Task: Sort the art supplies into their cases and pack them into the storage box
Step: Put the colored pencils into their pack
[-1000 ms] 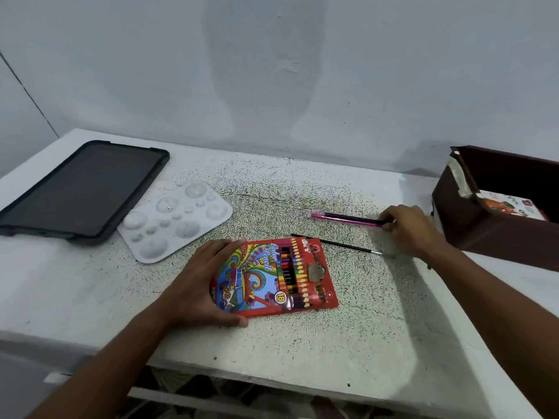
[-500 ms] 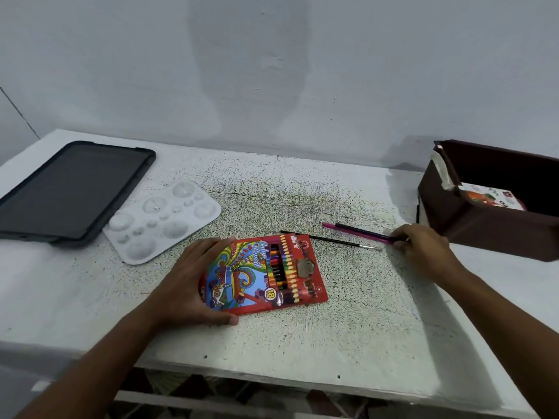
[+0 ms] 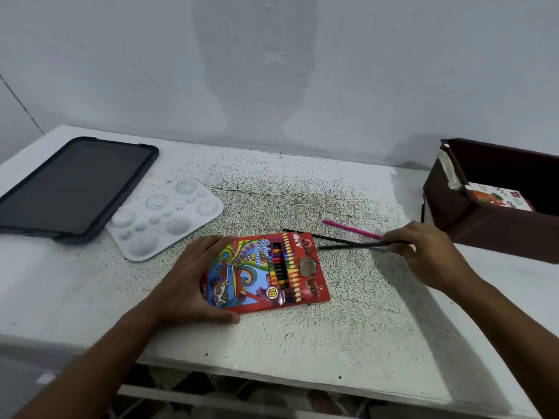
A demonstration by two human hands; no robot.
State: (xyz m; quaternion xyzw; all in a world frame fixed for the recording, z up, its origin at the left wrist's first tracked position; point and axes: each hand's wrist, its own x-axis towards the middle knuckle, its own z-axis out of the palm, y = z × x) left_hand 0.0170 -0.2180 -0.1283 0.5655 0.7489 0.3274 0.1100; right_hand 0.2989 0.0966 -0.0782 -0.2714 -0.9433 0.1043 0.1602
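Left hand (image 3: pixel 193 282) grips colour pencil case (image 3: pixel 266 272) at table centre. Right hand (image 3: pixel 423 252) at 3 o'clock pinches dark pencil (image 3: pixel 351 245); pink pencil (image 3: pixel 351 229) lies just beyond. Storage box (image 3: pixel 484 228) at 2 o'clock.

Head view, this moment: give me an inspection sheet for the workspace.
Surface: white table, speckled with dark marks.
Job's things: coloured pencil case flat; pink pencil and thin black brush lying loose; dark storage box at right, a printed pack inside.
Clutter: white paint palette; black tablet.
Grippers: left hand holds the case; right hand pinches a dark pencil.
Cables: nothing seen.
Surroundings: plain wall.
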